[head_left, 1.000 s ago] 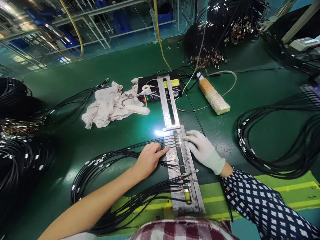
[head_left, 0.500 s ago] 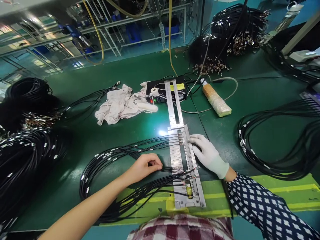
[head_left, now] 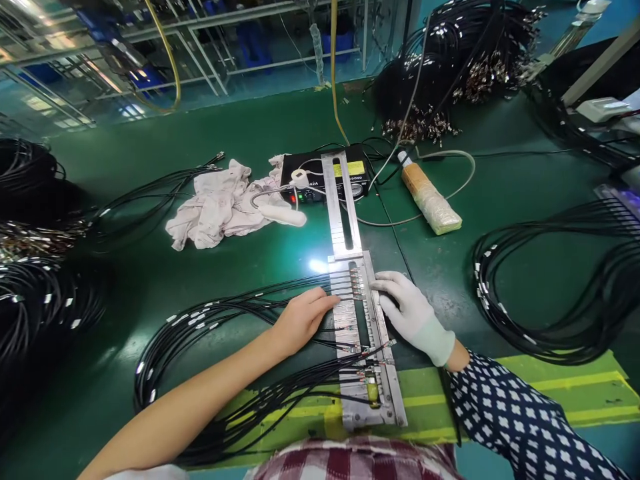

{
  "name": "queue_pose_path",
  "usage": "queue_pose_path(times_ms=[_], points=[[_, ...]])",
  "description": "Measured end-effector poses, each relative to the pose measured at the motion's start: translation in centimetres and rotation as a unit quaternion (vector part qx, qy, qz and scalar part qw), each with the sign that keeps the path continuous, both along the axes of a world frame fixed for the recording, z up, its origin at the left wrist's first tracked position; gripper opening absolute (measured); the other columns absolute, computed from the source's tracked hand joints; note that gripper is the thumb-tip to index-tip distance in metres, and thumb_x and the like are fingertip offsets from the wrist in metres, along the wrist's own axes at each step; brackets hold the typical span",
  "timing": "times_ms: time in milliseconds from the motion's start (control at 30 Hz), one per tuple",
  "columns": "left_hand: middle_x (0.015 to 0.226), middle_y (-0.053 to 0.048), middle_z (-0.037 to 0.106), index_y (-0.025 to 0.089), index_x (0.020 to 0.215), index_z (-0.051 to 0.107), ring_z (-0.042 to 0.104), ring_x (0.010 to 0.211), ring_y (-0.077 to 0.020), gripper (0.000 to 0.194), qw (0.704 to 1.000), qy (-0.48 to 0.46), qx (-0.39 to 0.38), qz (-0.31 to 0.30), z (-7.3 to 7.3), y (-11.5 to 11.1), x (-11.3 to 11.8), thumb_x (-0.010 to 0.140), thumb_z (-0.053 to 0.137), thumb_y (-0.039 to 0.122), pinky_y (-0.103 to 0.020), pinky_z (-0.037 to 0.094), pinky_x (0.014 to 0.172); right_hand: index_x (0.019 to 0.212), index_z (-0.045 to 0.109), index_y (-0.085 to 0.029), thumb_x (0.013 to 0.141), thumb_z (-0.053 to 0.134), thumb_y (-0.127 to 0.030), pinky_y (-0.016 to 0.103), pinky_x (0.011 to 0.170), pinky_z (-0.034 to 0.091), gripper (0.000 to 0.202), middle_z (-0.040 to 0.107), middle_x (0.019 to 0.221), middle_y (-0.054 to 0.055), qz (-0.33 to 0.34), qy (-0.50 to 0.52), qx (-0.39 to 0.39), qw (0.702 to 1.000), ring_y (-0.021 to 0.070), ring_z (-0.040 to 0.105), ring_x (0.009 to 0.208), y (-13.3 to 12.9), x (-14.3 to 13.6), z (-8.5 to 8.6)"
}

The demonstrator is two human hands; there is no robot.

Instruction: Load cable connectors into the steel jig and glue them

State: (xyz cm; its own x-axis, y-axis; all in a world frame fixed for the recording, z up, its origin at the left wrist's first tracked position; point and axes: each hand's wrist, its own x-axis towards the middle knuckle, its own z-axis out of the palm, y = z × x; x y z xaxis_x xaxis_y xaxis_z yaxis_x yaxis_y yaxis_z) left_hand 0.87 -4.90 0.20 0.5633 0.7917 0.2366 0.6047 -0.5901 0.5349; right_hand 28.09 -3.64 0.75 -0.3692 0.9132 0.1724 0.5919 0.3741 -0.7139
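My bare left hand [head_left: 306, 319] is closed in a pinch on a thin black cable [head_left: 345, 299] at the left edge of a slotted metal fixture [head_left: 350, 393]. Across the fixture, my white-gloved right hand [head_left: 413, 319] curls its fingers onto the right rail, with fingertips against the metal. Several black cables [head_left: 220, 308] with white labels loop in from the left. Their stripped or metal-tipped ends lie side by side in the fixture's slots. A lower bundle of cables [head_left: 280, 393] crosses the near end of the fixture, where a small yellow piece [head_left: 373, 390] sits.
Behind the fixture stand a black control box [head_left: 313, 177], a lit white lamp [head_left: 283, 215] and a crumpled cloth [head_left: 210, 207]. A wrapped bottle [head_left: 433, 200] lies to the right. Coiled cables [head_left: 550, 287] rest at the right, with more piles at the far right [head_left: 440, 73] and left [head_left: 45, 300].
My left hand has moved up and right, from beside the fixture's middle to its edge near the upper cables. My right hand stays on the rail. The view has shifted slightly.
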Motion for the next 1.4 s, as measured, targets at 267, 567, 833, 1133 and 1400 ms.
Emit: queue_pose_path(times_ms=[267,567,833,1133,1400], points=[[0.087,-0.006,0.061,0.015,0.122,0.062,0.058,0.079,-0.0141,0.034,0.997,0.054,0.027,-0.046,0.1,0.4,-0.3,0.103,0.034,0.02,-0.023,0.05,0.072,0.113,0.063,-0.025,0.095,0.046,-0.02,0.046,0.102,0.051,0.025,0.06,0.125,0.008,0.005,0.003,-0.011,1.0,0.0249,0.057,0.118,0.1,-0.1,0.3],[0.099,-0.009,0.062,0.018,0.117,0.066,0.056,0.087,-0.0164,0.04,0.991,0.078,0.079,-0.069,0.3,1.3,0.0,0.103,0.029,0.02,-0.028,0.047,0.078,0.116,0.062,-0.026,0.097,0.046,-0.022,0.047,0.103,0.05,0.026,0.059,0.127,0.007,0.005,0.004,-0.025,1.0,0.0257,0.057,0.119,0.1,0.1,0.0],[0.089,-0.006,0.058,0.026,0.133,0.058,0.046,0.08,-0.0183,0.04,0.985,0.172,0.024,-0.014,1.3,-0.4,-0.4,0.102,0.033,0.018,-0.031,0.03,0.068,0.11,0.063,-0.026,0.095,0.047,-0.022,0.046,0.1,0.052,0.022,0.059,0.124,0.007,0.003,0.001,-0.016,1.0,0.0255,0.058,0.118,0.2,0.1,-0.3],[0.092,-0.003,0.064,0.019,0.106,0.059,0.056,0.089,-0.0171,0.012,0.991,0.052,-0.122,-0.015,2.5,-2.1,-0.9,0.097,0.052,0.023,-0.033,0.04,0.083,0.12,0.06,-0.026,0.097,0.045,-0.023,0.049,0.103,0.049,0.028,0.058,0.129,0.009,0.027,-0.021,0.007,0.999,0.0264,0.056,0.12,-1.3,0.6,-0.3],[0.083,-0.003,0.061,0.018,0.1,0.068,0.06,0.076,-0.0119,0.019,0.998,-0.062,-0.015,0.03,0.9,-0.6,0.6,0.099,0.049,0.023,-0.022,0.05,0.07,0.119,0.06,-0.026,0.096,0.046,-0.021,0.047,0.102,0.05,0.027,0.058,0.128,0.008,0.017,-0.017,-0.003,1.0,0.0253,0.057,0.12,-1.0,0.5,-0.3]])
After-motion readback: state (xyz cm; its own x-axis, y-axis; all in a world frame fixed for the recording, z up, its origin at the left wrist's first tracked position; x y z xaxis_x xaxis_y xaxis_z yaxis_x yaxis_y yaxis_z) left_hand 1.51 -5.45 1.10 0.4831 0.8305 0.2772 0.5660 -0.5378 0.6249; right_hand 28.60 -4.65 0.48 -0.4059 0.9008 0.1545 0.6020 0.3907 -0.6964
